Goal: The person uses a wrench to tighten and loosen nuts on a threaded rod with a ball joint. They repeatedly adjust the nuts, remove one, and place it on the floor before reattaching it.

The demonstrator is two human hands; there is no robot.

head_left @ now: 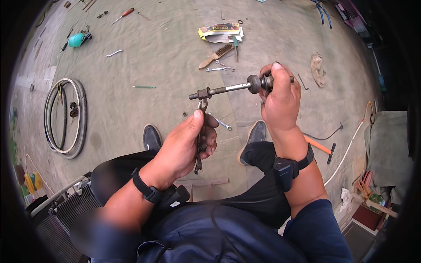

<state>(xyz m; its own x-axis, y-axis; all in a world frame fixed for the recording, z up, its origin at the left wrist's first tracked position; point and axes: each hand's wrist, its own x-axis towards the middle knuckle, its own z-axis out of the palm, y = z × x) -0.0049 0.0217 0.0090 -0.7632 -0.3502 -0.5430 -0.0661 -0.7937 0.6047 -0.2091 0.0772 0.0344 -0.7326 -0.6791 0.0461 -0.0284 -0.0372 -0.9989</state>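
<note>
The threaded axle (239,87) is held in the air above the floor, crossing, as seen from above, the right edge of a greenish floor sheet (114,109). Its long axis runs from left to right, with the right end slightly farther from the person. The right hand (280,98) has its fingers wrapped around that end, just beyond a round dark collar (254,84). A dark nut (204,93) sits near the free left end.

The left hand (186,138) is nearer the nut. Its fingers grip a dark spanner (198,160) by the shank, which stands roughly square to the axle. The spanner's forked upper end meets the nut from the person's side; whether it sits fully around the flats, I cannot tell. From the left fingers, the nut lies just beyond the thumb tip, away from the body.

A silver spanner (224,125) lies below, between the hands.
</note>
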